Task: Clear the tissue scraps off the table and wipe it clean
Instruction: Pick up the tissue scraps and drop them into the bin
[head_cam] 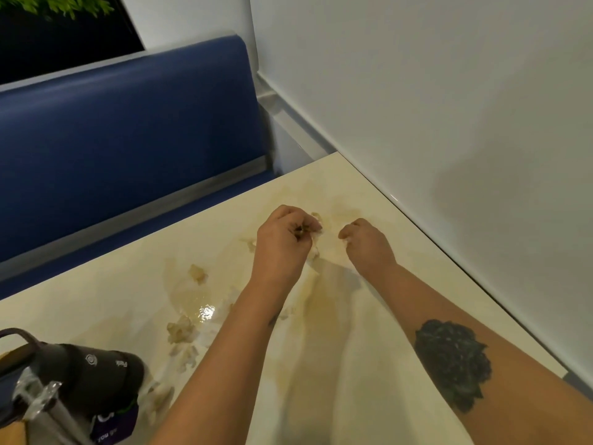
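The cream table (401,258) is smeared with a wet, yellowish spill. Soggy tissue scraps lie on it: one clump (197,273) at mid left, another clump (181,330) nearer me, and small bits (160,396) by the dark bag. My left hand (282,242) is curled around a wad of wet scraps near the far middle of the table. My right hand (365,240) hovers just to its right with fingers curled down toward the surface, pinching at a small white scrap under its fingertips; what it grips is mostly hidden.
A dark bag (96,380) with a handle and crinkled plastic sits at the table's near left corner. A blue bench seat (128,123) stands beyond the table's far edge. A white wall (449,107) runs along the table's right side.
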{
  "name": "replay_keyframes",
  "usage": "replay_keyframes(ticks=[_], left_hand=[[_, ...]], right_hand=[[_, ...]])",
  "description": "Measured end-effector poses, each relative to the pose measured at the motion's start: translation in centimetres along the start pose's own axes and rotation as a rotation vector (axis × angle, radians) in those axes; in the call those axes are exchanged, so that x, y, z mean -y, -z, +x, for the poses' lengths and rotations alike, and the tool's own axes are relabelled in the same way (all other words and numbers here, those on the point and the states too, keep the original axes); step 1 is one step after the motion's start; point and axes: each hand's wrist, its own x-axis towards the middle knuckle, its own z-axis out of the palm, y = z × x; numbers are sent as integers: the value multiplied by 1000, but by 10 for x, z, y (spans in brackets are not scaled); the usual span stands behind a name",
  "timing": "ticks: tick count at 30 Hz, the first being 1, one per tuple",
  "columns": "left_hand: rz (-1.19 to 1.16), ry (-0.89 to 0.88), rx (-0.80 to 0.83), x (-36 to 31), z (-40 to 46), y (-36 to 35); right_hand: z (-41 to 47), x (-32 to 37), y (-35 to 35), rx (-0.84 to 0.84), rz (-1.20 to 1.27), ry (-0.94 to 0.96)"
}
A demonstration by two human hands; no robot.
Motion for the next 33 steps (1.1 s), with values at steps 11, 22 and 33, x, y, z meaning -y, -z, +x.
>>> replay_keyframes(ticks=[11,22,33], left_hand=[[-63,-115,66,-55,-28,-23],[-164,-225,311,-119,-91,-60],[-149,-399,559,-152,-169,-100]], right_hand=[[-91,-10,65,-202,179,-52],[-208,-37,116,-415,259,-198],[-326,-67,133,-507,226,-430]])
